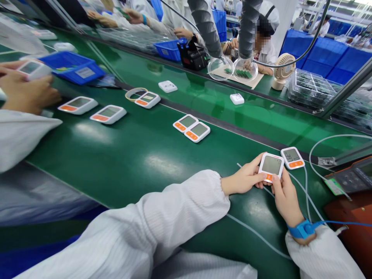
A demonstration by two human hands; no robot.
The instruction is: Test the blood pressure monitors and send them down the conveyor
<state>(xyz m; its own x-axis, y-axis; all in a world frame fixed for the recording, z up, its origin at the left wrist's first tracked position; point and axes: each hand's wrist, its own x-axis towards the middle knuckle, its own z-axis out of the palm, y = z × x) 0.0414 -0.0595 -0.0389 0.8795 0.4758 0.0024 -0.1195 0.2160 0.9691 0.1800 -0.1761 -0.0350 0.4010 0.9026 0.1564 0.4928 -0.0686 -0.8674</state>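
Observation:
A white square device (271,166) with a grey screen and orange buttons is held between both my hands at the right. My left hand (247,176) grips its left side, thumb over the orange buttons. My right hand (286,193), with a blue strap at the wrist, grips its lower right side, thumb at the buttons' edge. Just behind it lies a similar device (292,158) with dark digits on its screen and a pale tube attached. Two more devices (192,128) lie touching each other on the green table (139,155), left of my hands.
Further left lie several similar devices (109,114), a yellowish ring (136,93) and a blue bin (72,68). A co-worker's hands (31,85) hold a device. Thin tubes (258,236) cross the table near my arms. An orange-and-grey machine (351,178) stands right.

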